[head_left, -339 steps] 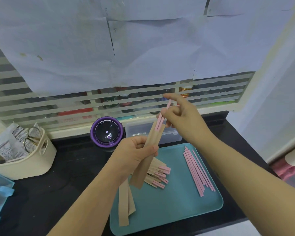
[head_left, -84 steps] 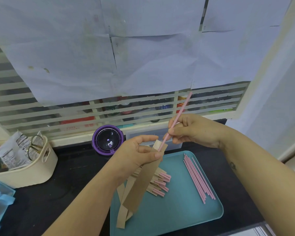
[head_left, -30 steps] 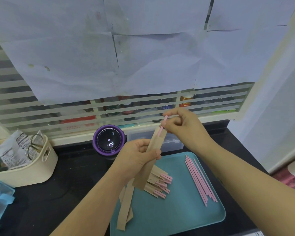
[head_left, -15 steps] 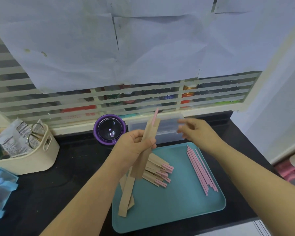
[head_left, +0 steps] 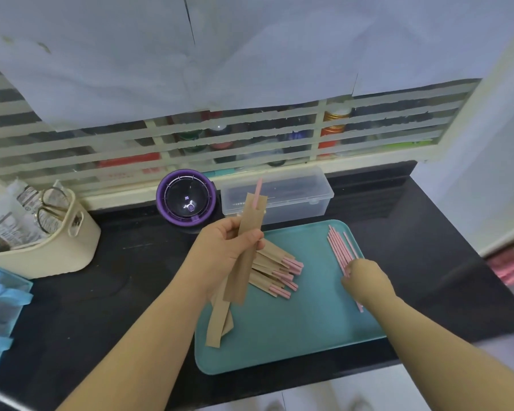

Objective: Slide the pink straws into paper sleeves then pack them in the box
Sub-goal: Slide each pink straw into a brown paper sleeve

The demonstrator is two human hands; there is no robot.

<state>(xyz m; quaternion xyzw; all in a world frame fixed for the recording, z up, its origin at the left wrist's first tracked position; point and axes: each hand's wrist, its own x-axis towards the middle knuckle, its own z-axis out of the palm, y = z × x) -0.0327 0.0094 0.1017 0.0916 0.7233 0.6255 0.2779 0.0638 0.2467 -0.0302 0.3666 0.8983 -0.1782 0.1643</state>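
My left hand (head_left: 224,247) grips a brown paper sleeve (head_left: 245,247) upright over the teal tray (head_left: 294,336), with one pink straw tip (head_left: 258,189) sticking out of its top. My right hand (head_left: 365,280) is down on the row of loose pink straws (head_left: 340,247) at the tray's right side, its fingertips on them; whether it pinches one is hidden. A pile of filled sleeves (head_left: 275,269) lies mid-tray. Empty sleeves (head_left: 217,324) hang over the tray's left edge. The clear plastic box (head_left: 279,194) stands shut behind the tray.
A purple round device (head_left: 186,201) sits left of the box. A cream basket (head_left: 42,238) with scissors and packets stands at the far left, a blue organiser (head_left: 0,304) in front of it. The black counter ends at a wall on the right.
My right hand has left the sleeve's top and dropped to the loose straws on the tray. My left hand still holds the sleeve with the straw inside. The camera has tilted down.
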